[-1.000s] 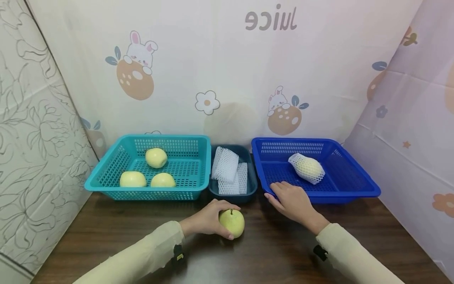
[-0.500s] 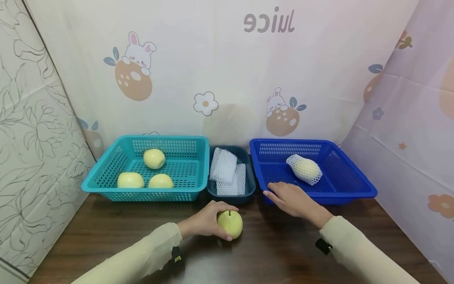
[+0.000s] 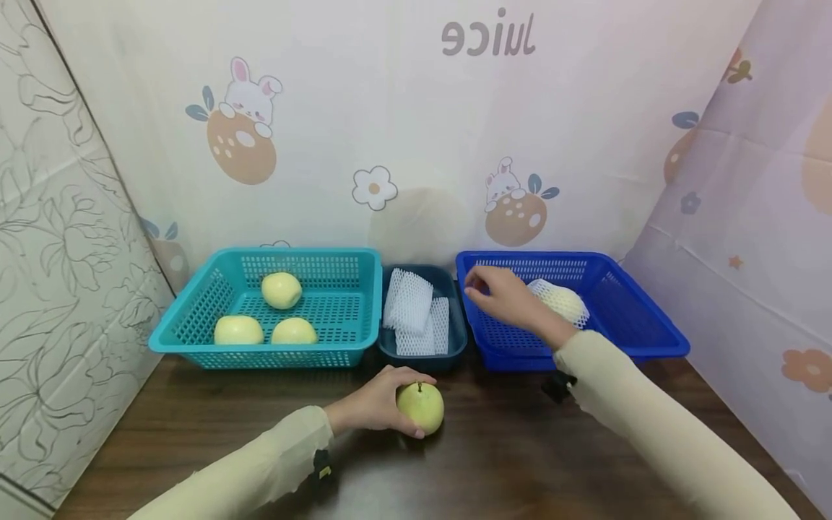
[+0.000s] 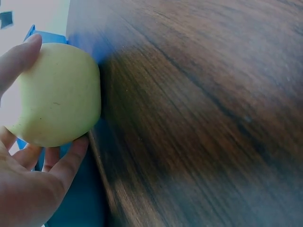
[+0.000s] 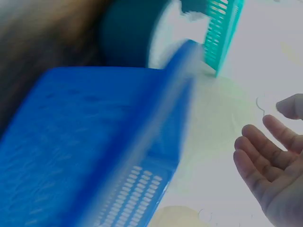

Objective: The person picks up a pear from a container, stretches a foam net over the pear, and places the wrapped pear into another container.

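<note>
Here is the pear (image 3: 422, 409), low in the frame just right of the bottom middle, sitting on the dark wooden table (image 3: 481, 469). The left hand (image 3: 385, 401) has it: fingers bent over the far side, thumb curving round the near side, spread as wide as the fruit itself, its right side uncovered. The stem points up, toward the top of the frame, and the body is so nearly round that I can't pick out a long axis.

Up and to the right, the right hand (image 3: 502, 291) hovers over the left part of the blue basket (image 3: 640, 325), grasping nothing, fingers loosely bent, the thumb standing apart from them in the right wrist view.

Now the count! One pear in hand; three pale fruits (image 3: 282, 290) in the turquoise basket (image 3: 260, 348) at middle left; one netted fruit (image 3: 569, 305) in the blue basket at middle right, partly hidden by the forearm. That makes five. Between the baskets, in the dark teal tray (image 3: 459, 325), lie white foam nets (image 3: 411, 303), at least three, overlapping too much for a sure tally. Behind it all, a printed curtain (image 3: 416, 108) fills the upper frame, "Juice" reading backwards.
</note>
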A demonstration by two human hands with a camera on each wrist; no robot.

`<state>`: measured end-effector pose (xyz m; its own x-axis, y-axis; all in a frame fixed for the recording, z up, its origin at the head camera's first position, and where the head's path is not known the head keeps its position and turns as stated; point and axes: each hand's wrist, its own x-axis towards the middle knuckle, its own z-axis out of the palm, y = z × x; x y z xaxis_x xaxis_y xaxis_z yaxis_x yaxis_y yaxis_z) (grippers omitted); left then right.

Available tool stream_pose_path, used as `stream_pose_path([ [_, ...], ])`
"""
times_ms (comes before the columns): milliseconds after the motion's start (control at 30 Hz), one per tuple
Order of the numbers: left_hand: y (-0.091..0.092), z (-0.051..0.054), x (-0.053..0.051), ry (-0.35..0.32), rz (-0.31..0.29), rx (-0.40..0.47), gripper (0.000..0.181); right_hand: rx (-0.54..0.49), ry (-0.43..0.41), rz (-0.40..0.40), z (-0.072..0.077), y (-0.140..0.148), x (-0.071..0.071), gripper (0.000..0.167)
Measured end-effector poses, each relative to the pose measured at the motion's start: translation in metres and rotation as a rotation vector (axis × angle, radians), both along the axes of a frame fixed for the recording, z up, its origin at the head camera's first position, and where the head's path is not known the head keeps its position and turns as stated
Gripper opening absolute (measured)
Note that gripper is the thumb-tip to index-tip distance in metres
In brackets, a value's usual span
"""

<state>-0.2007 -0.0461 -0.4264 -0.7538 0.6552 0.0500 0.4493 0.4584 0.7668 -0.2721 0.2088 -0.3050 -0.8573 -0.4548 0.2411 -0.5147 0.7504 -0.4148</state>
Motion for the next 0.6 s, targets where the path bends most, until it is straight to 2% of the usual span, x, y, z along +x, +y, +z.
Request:
stream_pose_path([
  [133, -0.001, 0.002, -0.002, -0.006, 0.005, -0.001, 0.071, -0.071, -0.088, -0.033, 0.016, -0.019, -0.023, 0.018],
  [267, -0.002, 0.002, -0.003, -0.025, 0.006, -0.011, 0.070, -0.126, -0.260, -0.015, 0.025, -0.037, -0.040, 0.024],
  [400, -0.003, 0.000, -0.003, -0.037, 0.003, -0.009, 0.070, -0.154, -0.400, -0.026, 0.025, -0.054, -0.055, 0.029],
  [600, -0.001, 0.000, -0.003, -0.044, 0.005, -0.022, 0.070, -0.100, -0.496, -0.095, 0.018, -0.073, -0.074, 0.032],
])
